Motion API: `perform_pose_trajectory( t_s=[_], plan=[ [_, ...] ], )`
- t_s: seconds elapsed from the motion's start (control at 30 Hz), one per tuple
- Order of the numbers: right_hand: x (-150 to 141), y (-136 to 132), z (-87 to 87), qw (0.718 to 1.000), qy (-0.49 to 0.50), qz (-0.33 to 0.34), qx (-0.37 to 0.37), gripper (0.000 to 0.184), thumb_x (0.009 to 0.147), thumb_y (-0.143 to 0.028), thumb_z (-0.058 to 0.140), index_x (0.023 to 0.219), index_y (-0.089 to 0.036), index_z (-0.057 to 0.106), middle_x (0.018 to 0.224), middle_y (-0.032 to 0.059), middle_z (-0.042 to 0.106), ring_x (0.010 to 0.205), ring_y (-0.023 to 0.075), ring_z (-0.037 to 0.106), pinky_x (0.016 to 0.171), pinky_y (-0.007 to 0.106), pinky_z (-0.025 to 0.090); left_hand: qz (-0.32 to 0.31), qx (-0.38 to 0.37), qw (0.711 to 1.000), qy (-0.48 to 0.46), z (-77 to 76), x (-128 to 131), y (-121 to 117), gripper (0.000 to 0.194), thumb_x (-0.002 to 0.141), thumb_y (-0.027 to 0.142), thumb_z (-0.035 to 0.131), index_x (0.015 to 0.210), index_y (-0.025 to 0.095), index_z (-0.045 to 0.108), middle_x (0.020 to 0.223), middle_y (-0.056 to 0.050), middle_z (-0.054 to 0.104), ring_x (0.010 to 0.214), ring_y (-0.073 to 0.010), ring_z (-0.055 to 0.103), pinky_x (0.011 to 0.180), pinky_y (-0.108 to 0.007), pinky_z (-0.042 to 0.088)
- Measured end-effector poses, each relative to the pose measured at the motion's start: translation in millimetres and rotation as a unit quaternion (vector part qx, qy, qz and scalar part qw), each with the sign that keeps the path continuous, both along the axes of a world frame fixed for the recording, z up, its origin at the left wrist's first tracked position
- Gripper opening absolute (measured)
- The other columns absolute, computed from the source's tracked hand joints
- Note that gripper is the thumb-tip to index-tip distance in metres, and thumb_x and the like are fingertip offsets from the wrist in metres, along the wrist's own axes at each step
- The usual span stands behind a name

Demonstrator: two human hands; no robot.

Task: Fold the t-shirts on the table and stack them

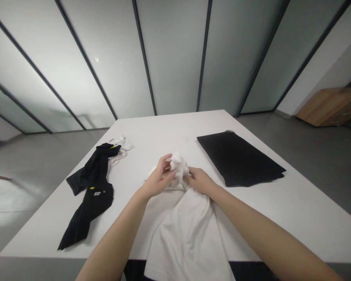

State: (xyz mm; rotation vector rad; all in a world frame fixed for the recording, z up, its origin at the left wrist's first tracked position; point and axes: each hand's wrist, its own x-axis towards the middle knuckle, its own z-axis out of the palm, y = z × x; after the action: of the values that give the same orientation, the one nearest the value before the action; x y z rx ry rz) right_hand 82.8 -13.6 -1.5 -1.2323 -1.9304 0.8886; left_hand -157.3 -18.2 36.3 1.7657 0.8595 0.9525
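Observation:
A plain white cloth garment (190,230) lies at the middle of the table's front and hangs over its near edge; I cannot tell its exact kind. Its far end is gathered into a crumpled white bunch (179,164) between my two hands. My left hand (160,177) curls around the bunch from the left, thumb in front and fingers behind. On the other side, my right hand (200,179) grips the gathered cloth, with its fingertips hidden in the folds.
A white table (163,128) spreads under everything. To the left lies a rumpled black garment (96,195) with small yellow marks, and crumpled white cloth (124,145) at its far end. Flat black fabric (240,160) lies to the right. Frosted glass panels (175,58) stand beyond.

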Motion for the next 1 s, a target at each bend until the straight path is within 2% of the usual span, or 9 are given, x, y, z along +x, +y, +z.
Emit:
perform_pose_trajectory(
  t_s=[0.17, 0.27, 0.33, 0.47, 0.6, 0.73, 0.87, 0.93, 1.0],
  plan=[
    [5.7, 12.6, -4.5, 0.948, 0.276, -0.133, -0.089, 0.038, 0.091, -0.050, 0.064, 0.123, -0.030, 0.073, 0.112, 0.0049, 0.081, 0.111, 0.0326, 0.072, 0.096, 0.044, 0.057, 0.209, 0.021, 0.970, 0.122, -27.6, -5.8, 25.2, 0.055, 0.105, 0.046, 0.053, 0.153, 0.021, 0.044, 0.157, -0.022, 0.054, 0.136, -0.0319, 0.062, 0.111, -0.052, 0.050],
    [9.4, 18.0, -0.6, 0.907, 0.368, -0.143, -0.145, 0.054, 0.092, -0.067, 0.058, 0.132, -0.033, 0.066, 0.110, 0.0061, 0.081, 0.100, 0.0322, 0.075, 0.087, 0.045, 0.060, 0.221, 0.045, 0.952, 0.208, -36.0, -2.9, 26.9, 0.047, 0.100, 0.044, 0.062, 0.139, 0.019, 0.058, 0.144, -0.020, 0.065, 0.134, -0.0345, 0.061, 0.116, -0.054, 0.045],
    [9.0, 16.4, 4.7, 0.903, 0.379, -0.102, -0.174, 0.064, 0.093, -0.075, 0.051, 0.137, -0.031, 0.063, 0.113, 0.0081, 0.080, 0.101, 0.0322, 0.075, 0.088, 0.047, 0.060, 0.179, 0.042, 0.958, 0.218, -38.4, 5.1, 21.1, 0.046, 0.094, 0.048, 0.070, 0.130, 0.020, 0.064, 0.135, -0.017, 0.070, 0.131, -0.0353, 0.062, 0.115, -0.054, 0.045],
    [0.1, 1.7, 11.9, 0.894, 0.362, 0.033, -0.261, 0.068, 0.093, -0.080, 0.047, 0.135, -0.029, 0.064, 0.116, 0.0103, 0.080, 0.108, 0.0317, 0.074, 0.095, 0.048, 0.057, 0.081, -0.041, 0.993, 0.070, -42.0, 31.1, 1.1, 0.065, 0.086, 0.056, 0.081, 0.136, 0.020, 0.060, 0.132, -0.015, 0.071, 0.122, -0.0313, 0.067, 0.107, -0.047, 0.053],
    [-4.1, -12.5, 13.7, 0.874, 0.364, 0.127, -0.296, 0.062, 0.087, -0.076, 0.062, 0.123, -0.027, 0.070, 0.118, 0.0120, 0.079, 0.115, 0.0322, 0.073, 0.102, 0.047, 0.055, 0.125, -0.131, 0.971, -0.153, -42.9, 52.9, -10.6, 0.086, 0.076, 0.050, 0.091, 0.147, 0.021, 0.051, 0.141, -0.016, 0.068, 0.126, -0.0313, 0.067, 0.105, -0.044, 0.055],
    [7.4, -11.6, 19.1, 0.859, 0.389, 0.156, -0.295, 0.059, 0.087, -0.073, 0.063, 0.123, -0.027, 0.071, 0.130, 0.0123, 0.076, 0.123, 0.0314, 0.070, 0.106, 0.048, 0.052, 0.156, -0.184, 0.948, -0.208, -34.0, 53.6, -2.2, 0.083, 0.075, 0.046, 0.089, 0.146, 0.021, 0.054, 0.132, -0.016, 0.073, 0.116, -0.0333, 0.073, 0.099, -0.047, 0.059],
    [22.2, 4.4, 15.2, 0.853, 0.444, 0.028, -0.271, 0.046, 0.092, -0.065, 0.059, 0.118, -0.028, 0.070, 0.114, 0.0091, 0.079, 0.104, 0.0275, 0.074, 0.093, 0.046, 0.058, 0.281, -0.064, 0.949, -0.125, -9.8, 29.9, 20.4, 0.064, 0.100, 0.048, 0.061, 0.157, 0.026, 0.043, 0.141, -0.014, 0.070, 0.127, -0.0282, 0.070, 0.105, -0.044, 0.058],
    [26.9, 14.2, 9.3, 0.857, 0.450, -0.054, -0.245, 0.035, 0.091, -0.057, 0.061, 0.109, -0.028, 0.070, 0.099, 0.0062, 0.077, 0.090, 0.0249, 0.073, 0.080, 0.040, 0.058, 0.398, 0.030, 0.916, -0.045, 8.8, 8.2, 32.4, 0.062, 0.107, 0.037, 0.049, 0.165, 0.029, 0.027, 0.150, -0.014, 0.064, 0.137, -0.0255, 0.064, 0.112, -0.044, 0.054],
    [28.9, 21.7, 4.1, 0.854, 0.455, -0.104, -0.231, 0.027, 0.088, -0.052, 0.064, 0.101, -0.028, 0.068, 0.088, 0.0039, 0.074, 0.080, 0.0227, 0.070, 0.070, 0.035, 0.056, 0.510, 0.110, 0.853, 0.007, 30.8, -19.5, 42.0, 0.070, 0.107, 0.031, 0.048, 0.167, 0.028, 0.013, 0.160, -0.016, 0.054, 0.150, -0.0250, 0.052, 0.123, -0.046, 0.045]
  ],
)
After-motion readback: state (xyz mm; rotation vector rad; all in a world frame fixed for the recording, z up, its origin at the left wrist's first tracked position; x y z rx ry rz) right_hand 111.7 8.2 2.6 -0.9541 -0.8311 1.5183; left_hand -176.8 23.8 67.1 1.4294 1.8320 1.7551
